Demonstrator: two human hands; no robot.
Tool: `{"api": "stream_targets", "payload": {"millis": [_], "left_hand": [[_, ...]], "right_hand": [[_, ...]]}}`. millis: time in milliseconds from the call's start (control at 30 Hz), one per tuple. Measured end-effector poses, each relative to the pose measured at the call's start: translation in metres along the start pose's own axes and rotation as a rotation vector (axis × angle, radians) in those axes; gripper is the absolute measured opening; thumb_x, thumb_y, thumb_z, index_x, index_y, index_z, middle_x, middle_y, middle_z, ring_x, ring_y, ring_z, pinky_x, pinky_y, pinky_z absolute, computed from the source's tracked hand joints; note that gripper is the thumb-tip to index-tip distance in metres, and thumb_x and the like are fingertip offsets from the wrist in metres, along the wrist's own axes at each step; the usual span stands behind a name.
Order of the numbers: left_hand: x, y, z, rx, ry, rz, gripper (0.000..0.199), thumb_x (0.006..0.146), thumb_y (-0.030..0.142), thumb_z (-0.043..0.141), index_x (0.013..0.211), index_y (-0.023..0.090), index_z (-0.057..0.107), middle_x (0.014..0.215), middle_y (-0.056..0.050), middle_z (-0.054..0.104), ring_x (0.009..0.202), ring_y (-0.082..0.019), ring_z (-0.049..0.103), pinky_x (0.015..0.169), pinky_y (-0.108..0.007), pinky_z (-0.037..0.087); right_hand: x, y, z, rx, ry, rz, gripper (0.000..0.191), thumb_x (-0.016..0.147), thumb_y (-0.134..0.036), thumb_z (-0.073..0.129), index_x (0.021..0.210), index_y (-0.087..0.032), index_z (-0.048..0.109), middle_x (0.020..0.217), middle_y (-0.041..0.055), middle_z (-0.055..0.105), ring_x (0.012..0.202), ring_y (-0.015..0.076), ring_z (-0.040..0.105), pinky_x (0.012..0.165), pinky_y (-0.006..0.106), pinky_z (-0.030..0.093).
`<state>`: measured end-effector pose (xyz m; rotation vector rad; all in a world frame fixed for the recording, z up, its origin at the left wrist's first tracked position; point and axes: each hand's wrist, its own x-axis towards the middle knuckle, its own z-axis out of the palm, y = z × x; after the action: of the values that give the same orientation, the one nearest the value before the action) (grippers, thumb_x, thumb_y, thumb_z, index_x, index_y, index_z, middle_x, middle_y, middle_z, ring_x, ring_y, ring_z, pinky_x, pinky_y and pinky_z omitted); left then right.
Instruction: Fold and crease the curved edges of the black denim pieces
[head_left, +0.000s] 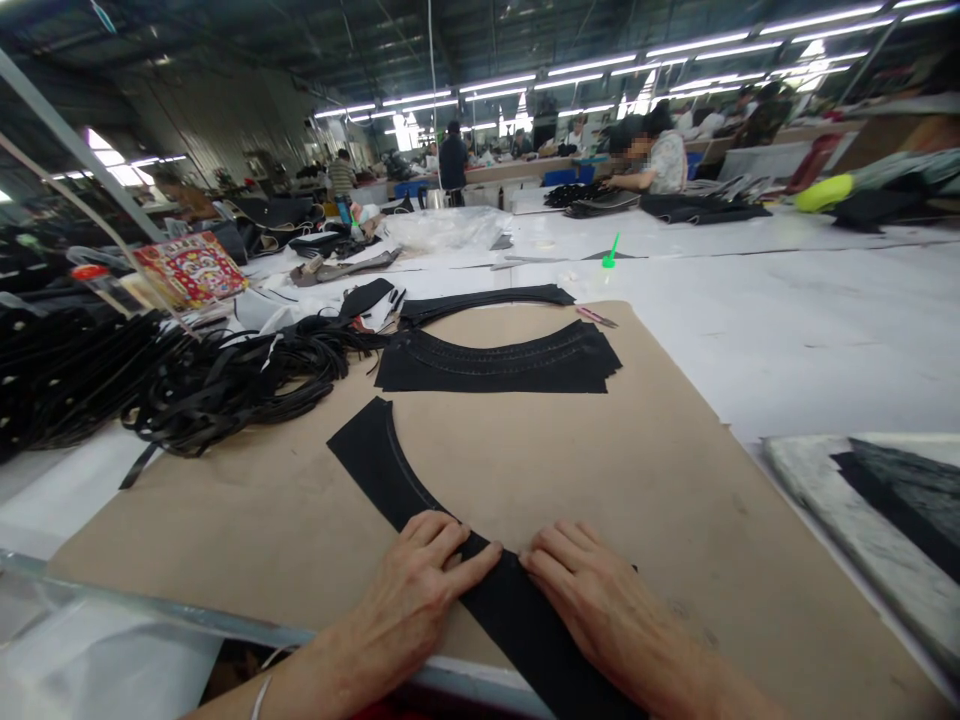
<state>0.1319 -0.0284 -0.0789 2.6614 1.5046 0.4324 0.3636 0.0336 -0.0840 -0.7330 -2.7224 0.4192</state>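
A curved black fabric piece (386,465) lies slantwise on the brown board (630,450), its lower end running past the near edge. My left hand (427,580) presses on its middle, fingers bent and thumb stretched toward the right along the curved edge. Just to the right, my right hand (581,580) rests on the same piece, fingers curled together at its upper edge. Both hands are closed on the fabric edge. Beyond them lies a stack of curved black pieces (495,365) with stitched lines, and behind it a narrower black stack (487,298).
Black straps (232,380) are heaped at the left. Small red-handled snips (596,317) lie at the board's far edge, and a green bottle (610,258) stands beyond. A pale slab (810,480) with dark fabric is at the right. A person (664,160) bends over the far table.
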Motion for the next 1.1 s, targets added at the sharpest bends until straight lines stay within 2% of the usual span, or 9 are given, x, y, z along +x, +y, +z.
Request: {"api": "stream_targets", "payload": {"millis": [133,267,400,567,733,833,933,1033,1100], "left_hand": [[0.004,0.001,0.001,0.014,0.039,0.006,0.045,0.094,0.008,0.038,0.130,0.030,0.056,0.097,-0.008,0.056,0.091,-0.022,0.050,0.082,-0.040,0.046],[0.011,0.009,0.000,-0.146,0.059,-0.012,0.040,0.093,0.008,0.038,0.124,0.022,0.060,0.108,-0.010,0.058,0.098,-0.022,0.051,0.087,-0.041,0.046],[0.015,0.021,0.002,-0.279,0.020,-0.007,0.043,0.092,0.007,0.041,0.129,0.020,0.054,0.109,-0.008,0.062,0.100,-0.021,0.054,0.092,-0.039,0.046],[0.013,0.025,0.009,-0.250,0.010,0.015,0.047,0.090,0.006,0.042,0.135,0.019,0.048,0.112,-0.010,0.062,0.103,-0.022,0.055,0.094,-0.040,0.047],[0.011,0.025,0.010,-0.248,-0.003,0.034,0.045,0.090,0.005,0.042,0.133,0.016,0.049,0.113,-0.010,0.061,0.105,-0.023,0.052,0.096,-0.042,0.045],[0.017,0.026,0.006,-0.271,-0.011,-0.015,0.038,0.092,0.007,0.040,0.126,0.018,0.054,0.104,-0.008,0.061,0.095,-0.023,0.052,0.088,-0.041,0.048],[0.027,0.031,0.005,-0.285,0.006,-0.128,0.030,0.093,0.011,0.044,0.118,0.021,0.059,0.096,-0.006,0.060,0.089,-0.022,0.052,0.081,-0.039,0.048],[0.038,0.038,0.006,-0.306,-0.006,-0.222,0.026,0.087,0.011,0.057,0.109,0.022,0.062,0.096,-0.004,0.059,0.091,-0.022,0.052,0.083,-0.040,0.046],[0.045,0.041,0.007,-0.337,-0.029,-0.242,0.027,0.083,0.006,0.058,0.103,0.022,0.064,0.096,-0.003,0.059,0.092,-0.021,0.052,0.085,-0.038,0.046]], "right_hand": [[-0.001,0.002,-0.004,-0.003,-0.022,-0.019,0.019,0.086,-0.004,0.055,0.095,-0.020,0.059,0.091,0.0015,0.058,0.083,0.0192,0.048,0.078,0.034,0.037],[-0.002,0.002,-0.006,-0.007,-0.056,-0.005,0.020,0.085,-0.002,0.054,0.093,-0.020,0.058,0.092,0.0017,0.057,0.085,0.0196,0.047,0.081,0.035,0.036],[-0.003,0.001,-0.006,0.002,-0.045,-0.013,0.023,0.085,-0.001,0.053,0.097,-0.020,0.057,0.093,0.0011,0.057,0.085,0.0191,0.047,0.082,0.034,0.036],[-0.001,0.000,-0.008,-0.010,-0.019,-0.015,0.020,0.086,-0.003,0.054,0.094,-0.021,0.058,0.089,0.0008,0.057,0.082,0.0187,0.047,0.080,0.034,0.035],[-0.002,0.006,-0.018,0.070,-0.036,0.107,0.006,0.089,-0.014,0.058,0.091,-0.020,0.058,0.095,0.0022,0.057,0.088,0.0198,0.050,0.083,0.035,0.037],[-0.005,0.008,-0.025,0.132,-0.064,0.177,0.011,0.087,-0.017,0.063,0.096,-0.020,0.058,0.098,0.0025,0.057,0.091,0.0207,0.050,0.084,0.036,0.038],[-0.006,0.008,-0.030,0.154,-0.097,0.214,0.015,0.085,-0.016,0.065,0.097,-0.020,0.058,0.099,0.0025,0.057,0.093,0.0215,0.050,0.085,0.037,0.038],[-0.005,0.008,-0.032,0.187,-0.115,0.245,0.015,0.084,-0.014,0.065,0.094,-0.020,0.057,0.097,0.0015,0.058,0.092,0.0207,0.051,0.084,0.036,0.038],[-0.004,0.009,-0.032,0.210,-0.115,0.255,0.014,0.083,-0.013,0.065,0.092,-0.021,0.057,0.095,0.0005,0.058,0.091,0.0199,0.052,0.083,0.035,0.038]]}}
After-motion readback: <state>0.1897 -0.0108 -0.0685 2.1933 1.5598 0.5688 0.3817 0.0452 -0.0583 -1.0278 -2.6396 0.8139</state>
